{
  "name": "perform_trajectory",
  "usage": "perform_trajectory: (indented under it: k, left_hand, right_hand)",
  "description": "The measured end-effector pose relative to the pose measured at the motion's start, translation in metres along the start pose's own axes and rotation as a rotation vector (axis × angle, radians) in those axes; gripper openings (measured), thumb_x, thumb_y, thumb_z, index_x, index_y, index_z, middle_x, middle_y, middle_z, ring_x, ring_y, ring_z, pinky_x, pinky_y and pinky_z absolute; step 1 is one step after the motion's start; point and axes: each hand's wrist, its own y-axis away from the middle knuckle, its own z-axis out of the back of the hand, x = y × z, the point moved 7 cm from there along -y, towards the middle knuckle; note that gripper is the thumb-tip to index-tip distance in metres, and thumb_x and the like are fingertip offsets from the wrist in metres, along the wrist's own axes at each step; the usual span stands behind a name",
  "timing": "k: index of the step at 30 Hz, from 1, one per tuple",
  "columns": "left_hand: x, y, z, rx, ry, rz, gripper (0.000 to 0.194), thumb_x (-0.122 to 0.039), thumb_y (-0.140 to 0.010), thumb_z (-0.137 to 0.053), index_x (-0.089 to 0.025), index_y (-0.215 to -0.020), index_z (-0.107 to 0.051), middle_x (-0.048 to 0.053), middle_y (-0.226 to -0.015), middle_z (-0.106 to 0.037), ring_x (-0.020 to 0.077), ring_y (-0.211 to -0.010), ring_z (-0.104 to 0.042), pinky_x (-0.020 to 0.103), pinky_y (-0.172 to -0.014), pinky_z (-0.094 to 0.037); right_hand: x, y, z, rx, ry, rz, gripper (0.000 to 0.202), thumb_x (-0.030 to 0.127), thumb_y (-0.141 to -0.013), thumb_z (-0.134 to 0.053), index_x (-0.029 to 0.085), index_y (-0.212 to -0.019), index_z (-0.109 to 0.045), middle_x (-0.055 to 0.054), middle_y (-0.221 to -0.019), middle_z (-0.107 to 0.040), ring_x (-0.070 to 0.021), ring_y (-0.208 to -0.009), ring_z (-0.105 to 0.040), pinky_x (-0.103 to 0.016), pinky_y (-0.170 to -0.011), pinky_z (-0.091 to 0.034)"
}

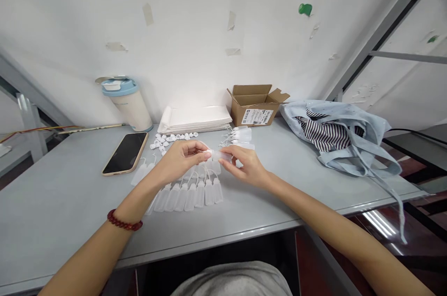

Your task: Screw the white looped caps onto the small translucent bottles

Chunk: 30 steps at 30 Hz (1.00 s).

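Observation:
Between my hands, above the table, a small translucent plastic bottle (223, 156) lies on its side. My right hand (246, 163) grips its body. At the bottle's neck, my left hand (183, 158) pinches a white cap (208, 152), mostly hidden by the fingers. Below them, several like bottles (190, 197) lie side by side in rows with thin white loops at their necks. More bottles (242, 134) lie behind my right hand. Loose white caps (171, 138) are scattered beyond my left hand.
A phone (125, 153) and a blue-lidded tumbler (131, 105) stand to the left. White flat packets (197, 119) are stacked at the wall beside an open cardboard box (253, 107). A light-blue cloth bag (335, 133) sits at right, its strap hanging over the table's edge.

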Motion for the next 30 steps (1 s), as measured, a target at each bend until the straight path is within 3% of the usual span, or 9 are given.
perform_trajectory:
  k: [10,13,18,21,26,28,30]
  left_hand:
    - [-0.002,0.000,-0.003,-0.070,0.018,-0.122,0.017,-0.035,-0.077,-0.068,-0.018,-0.083,-0.068,0.005,-0.089,-0.070,0.0185,-0.081,-0.063,0.029,-0.073,-0.052]
    - [-0.001,-0.001,-0.004,-0.048,0.062,-0.057,0.024,-0.042,-0.079,-0.065,-0.018,-0.081,-0.069,0.003,-0.078,-0.069,0.0163,-0.069,-0.063,0.028,-0.066,-0.053]
    - [0.003,0.000,-0.010,0.028,0.058,0.024,0.042,-0.052,-0.084,-0.057,-0.017,-0.061,-0.061,0.000,-0.054,-0.060,0.0130,-0.049,-0.058,0.025,-0.053,-0.049]
    - [-0.002,0.002,-0.011,-0.010,-0.036,-0.067,0.036,-0.048,-0.086,-0.056,-0.017,-0.069,-0.065,0.000,-0.057,-0.062,0.0135,-0.053,-0.059,0.024,-0.053,-0.047]
    - [-0.021,0.011,-0.009,-0.223,-0.279,-0.371,0.022,-0.036,-0.086,-0.058,-0.018,-0.080,-0.070,0.006,-0.079,-0.072,0.0166,-0.067,-0.063,0.028,-0.064,-0.048]
    - [-0.021,0.011,-0.012,-0.224,-0.303,-0.392,0.022,-0.036,-0.086,-0.058,-0.018,-0.083,-0.070,0.008,-0.085,-0.073,0.0181,-0.072,-0.064,0.029,-0.066,-0.049]
    - [-0.017,0.009,-0.014,-0.184,-0.262,-0.319,0.024,-0.039,-0.086,-0.058,-0.018,-0.086,-0.070,0.008,-0.084,-0.073,0.0188,-0.073,-0.065,0.028,-0.064,-0.049]
  right_hand:
    - [-0.016,-0.001,-0.004,0.067,-0.418,-0.413,0.032,0.043,-0.090,-0.053,0.014,-0.090,-0.066,-0.002,-0.068,-0.062,-0.0080,-0.051,-0.052,-0.021,-0.050,-0.044]
    - [-0.015,-0.002,-0.003,0.045,-0.426,-0.406,0.032,0.044,-0.089,-0.054,0.014,-0.091,-0.065,-0.002,-0.070,-0.063,-0.0079,-0.051,-0.052,-0.022,-0.051,-0.045]
    - [-0.009,-0.002,0.000,0.004,-0.339,-0.306,0.032,0.044,-0.090,-0.053,0.015,-0.096,-0.064,-0.003,-0.072,-0.063,-0.0087,-0.052,-0.052,-0.022,-0.051,-0.044]
    - [-0.008,-0.002,0.003,0.008,-0.317,-0.296,0.032,0.045,-0.090,-0.051,0.015,-0.094,-0.063,-0.002,-0.070,-0.061,-0.0084,-0.052,-0.050,-0.022,-0.051,-0.043]
    - [-0.013,-0.005,0.007,0.069,-0.443,-0.406,0.037,0.050,-0.090,-0.050,0.016,-0.078,-0.058,0.003,-0.060,-0.051,-0.0072,-0.047,-0.044,-0.022,-0.049,-0.039]
    - [-0.014,-0.006,0.008,0.095,-0.463,-0.429,0.041,0.052,-0.089,-0.050,0.016,-0.070,-0.054,0.004,-0.057,-0.048,-0.0072,-0.047,-0.042,-0.022,-0.049,-0.038]
    - [-0.015,-0.007,0.010,0.099,-0.447,-0.441,0.043,0.055,-0.088,-0.050,0.017,-0.068,-0.053,0.004,-0.056,-0.047,-0.0075,-0.047,-0.043,-0.023,-0.049,-0.038]
